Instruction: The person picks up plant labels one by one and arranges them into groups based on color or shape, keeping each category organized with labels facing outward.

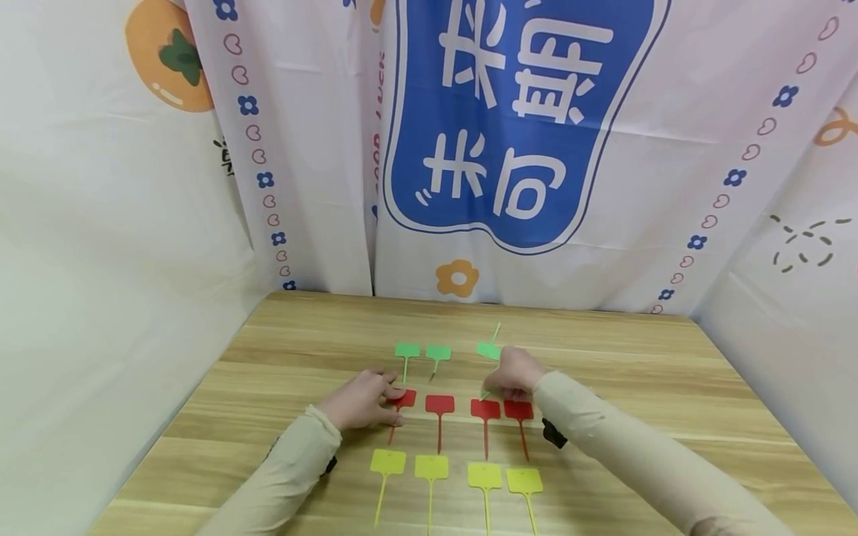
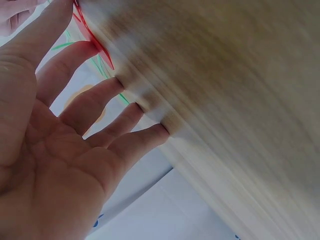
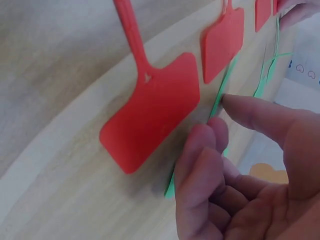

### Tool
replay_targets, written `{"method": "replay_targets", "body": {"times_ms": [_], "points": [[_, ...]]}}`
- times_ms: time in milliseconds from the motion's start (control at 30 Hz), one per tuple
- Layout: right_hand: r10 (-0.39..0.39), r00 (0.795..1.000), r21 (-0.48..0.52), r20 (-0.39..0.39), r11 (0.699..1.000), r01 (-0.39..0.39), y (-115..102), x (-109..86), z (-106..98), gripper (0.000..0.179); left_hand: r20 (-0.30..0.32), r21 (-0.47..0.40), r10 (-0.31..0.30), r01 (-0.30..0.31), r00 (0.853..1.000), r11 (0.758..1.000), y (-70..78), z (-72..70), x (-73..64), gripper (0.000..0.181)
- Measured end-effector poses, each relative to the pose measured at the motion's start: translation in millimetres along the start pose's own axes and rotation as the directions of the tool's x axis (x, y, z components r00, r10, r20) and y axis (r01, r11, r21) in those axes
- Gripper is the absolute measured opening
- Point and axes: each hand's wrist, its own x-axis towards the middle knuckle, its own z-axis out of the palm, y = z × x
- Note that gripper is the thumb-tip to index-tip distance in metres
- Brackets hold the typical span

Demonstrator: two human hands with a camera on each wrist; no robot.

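Note:
Plant-label-like plastic tags with thin stems lie in rows on the wooden table. My left hand (image 1: 362, 400) rests at the left end of the red row, fingers spread and fairly straight, fingertips on the table. Its index finger and thumb touch the leftmost red tag (image 1: 406, 399). My right hand (image 1: 515, 374) is above the right end of that row. Thumb and curled index finger pinch a green tag (image 3: 216, 106), mostly hidden by the hand. Just below it are two red tags (image 3: 157, 110). Beyond the hand lies another green tag (image 1: 488, 350), stem pointing away.
Two green tags, one on the left (image 1: 407, 350) and one beside it (image 1: 439, 353), lie toward the back. Several yellow tags (image 1: 431, 467) form the front row. Another red tag (image 1: 439, 404) lies between the hands. Printed white curtains (image 1: 322, 246) border the wooden table (image 1: 637, 372).

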Motion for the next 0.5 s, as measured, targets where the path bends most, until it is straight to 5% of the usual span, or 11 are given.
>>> {"method": "replay_targets", "body": {"times_ms": [300, 500], "points": [[-0.023, 0.996, -0.022, -0.090, 1.000, 0.021, 6.5, 10.6, -2.6, 0.029, -0.007, 0.005, -0.003, 0.004, 1.000, 1.000, 1.3, -0.2, -1.4, 0.046], [-0.019, 0.996, -0.021, -0.083, 1.000, 0.017, 8.7, 12.8, -7.0, 0.028, -0.006, 0.008, -0.003, 0.004, 1.000, 1.000, 2.1, -0.7, -1.6, 0.047]]}}
